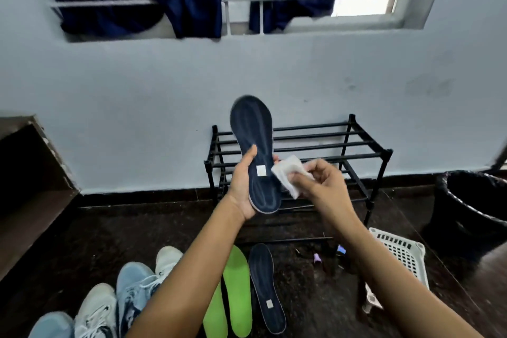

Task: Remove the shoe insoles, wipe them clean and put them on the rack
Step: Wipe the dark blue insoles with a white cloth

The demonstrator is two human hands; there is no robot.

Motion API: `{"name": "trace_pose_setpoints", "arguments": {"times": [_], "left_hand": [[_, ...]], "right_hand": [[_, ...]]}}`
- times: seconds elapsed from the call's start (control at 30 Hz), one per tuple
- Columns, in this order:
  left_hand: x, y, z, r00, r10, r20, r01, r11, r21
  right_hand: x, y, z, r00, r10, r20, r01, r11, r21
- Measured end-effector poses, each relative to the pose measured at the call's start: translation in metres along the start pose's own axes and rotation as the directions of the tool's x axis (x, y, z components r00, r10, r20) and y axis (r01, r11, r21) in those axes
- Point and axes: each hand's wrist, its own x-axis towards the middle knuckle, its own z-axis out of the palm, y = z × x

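Black rack point(329, 143) stood against the wall at 12 o'clock, tiers bare. Black bin point(472, 214) at 3 o'clock, white basket point(403, 252) just below it. Shoes point(131, 291) in a row on the floor at 7 o'clock. Two green insoles point(237, 288) and one navy insole point(266, 285) lay at 6 o'clock. Held navy insole point(255, 151) was upright in front of the rack, heel in left hand point(242, 186), fingers wrapped round its edges. Right hand point(321, 181) pinched a crumpled white wipe point(288, 173) touching the insole's right edge.
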Motion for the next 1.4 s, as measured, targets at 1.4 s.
{"name": "trace_pose_setpoints", "arguments": {"times": [1.4], "left_hand": [[-0.132,-0.029,0.077,0.99,0.131,0.056,-0.119,0.976,-0.18]], "right_hand": [[-0.137,-0.087,-0.007,0.927,-0.257,0.275,0.363,0.801,-0.475]]}}
